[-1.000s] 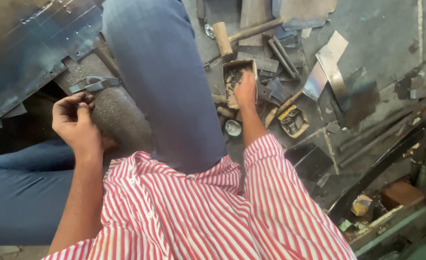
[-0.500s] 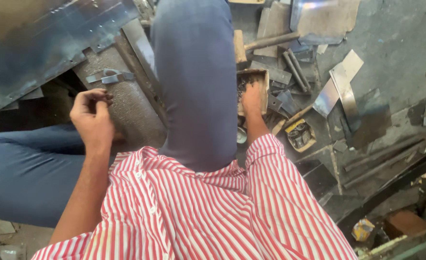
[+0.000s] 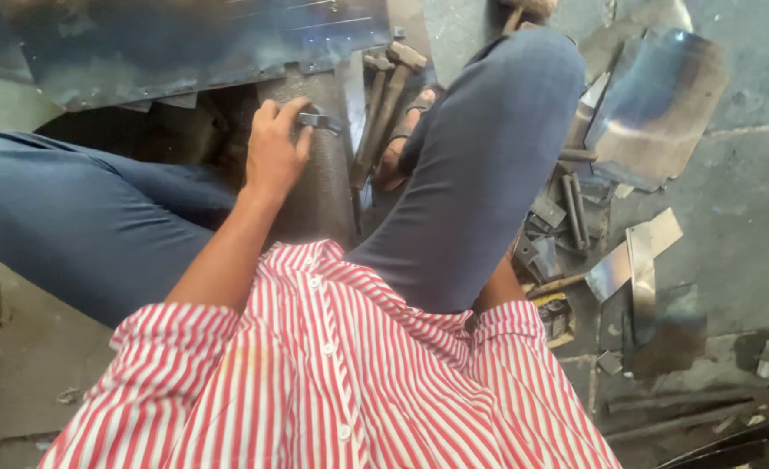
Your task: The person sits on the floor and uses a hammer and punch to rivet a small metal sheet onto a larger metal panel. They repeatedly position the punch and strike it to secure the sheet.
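One hand is all that shows of the work: the person's left hand [image 3: 273, 152] sits at about eleven o'clock from the striped shirt [image 3: 332, 382], forearm running up from the cuffed sleeve, wrist bent so the fingers curl over the top of a dark rounded iron stake [image 3: 319, 195]. The fingertips pinch a small bent metal strip [image 3: 319, 120], which lies on the crown of the stake, just past the knuckles toward one o'clock. Its long axis runs roughly nine to three, crosswise to the stake, and the far end pokes free to the right of the fingers.

The right hand is not to be seen; that arm drops behind the raised right knee [image 3: 488, 165] toward four o'clock, so I cannot tell whether it grips anything. The left is plainly the nearer hand to the strip.

Hammers [image 3: 384, 104] lean beside the stake at one o'clock, between it and a sandalled foot [image 3: 406, 143]. A big sheet of blued steel [image 3: 176, 39] spans the top at twelve. Off to three o'clock, sheet-metal offcuts [image 3: 640, 260] and a curved panel [image 3: 653, 108] litter the concrete floor [image 3: 740, 226].
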